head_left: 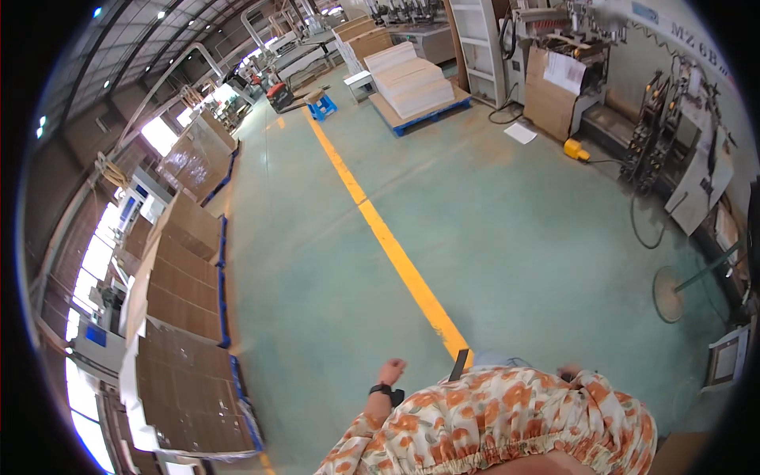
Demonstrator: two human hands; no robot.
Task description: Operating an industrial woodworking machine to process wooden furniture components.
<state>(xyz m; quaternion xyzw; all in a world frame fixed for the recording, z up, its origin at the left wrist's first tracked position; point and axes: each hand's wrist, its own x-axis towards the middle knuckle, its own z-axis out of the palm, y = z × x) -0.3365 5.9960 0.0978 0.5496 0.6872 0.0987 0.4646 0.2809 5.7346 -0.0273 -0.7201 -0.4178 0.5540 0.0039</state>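
My left hand [392,371] hangs beside my body at the lower middle, above the green floor and left of the yellow floor line [396,252]. Its fingers look loosely bent, with nothing seen in them. A dark band [385,389] circles that wrist. On the other side, my right hand [568,371] shows only in small part past the patterned sleeve; its fingers are hidden or blurred. Neither hand touches any object that I can see.
Stacked cardboard [186,388] on blue pallets lines the left. Ahead stand a blue stool [321,105], a red-and-black pallet truck [279,96] and a pallet of pale panels [408,83]. Along the right are machines, a yellow foot pedal [576,150], cables and a round-based stand [668,294].
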